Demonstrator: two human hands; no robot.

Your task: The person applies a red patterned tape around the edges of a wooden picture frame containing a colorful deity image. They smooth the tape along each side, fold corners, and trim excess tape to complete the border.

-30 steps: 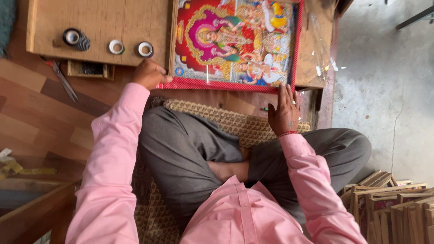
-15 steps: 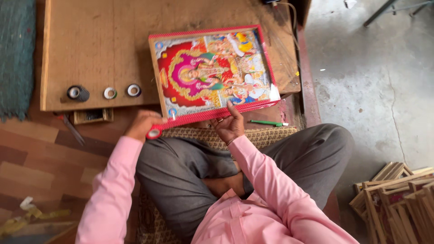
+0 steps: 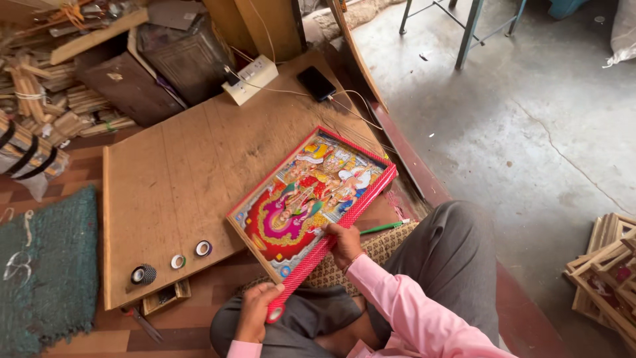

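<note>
Though tilted, framed picture between both hands' fingers.

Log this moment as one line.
left hand: grips framed picture corner | right hand: holds its red edge | picture: tilted over wooden board

Red-bordered, multicoloured framed picture

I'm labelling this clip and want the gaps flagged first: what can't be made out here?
- Back of the framed picture: turned away from the head view.
- Left hand: its palm side is hidden behind the frame's red edge.
- Right hand: fingertips are hidden under the frame.
- Tape rolls: too small to tell their type.
- Stacked frames: cut off by the right edge.
</note>
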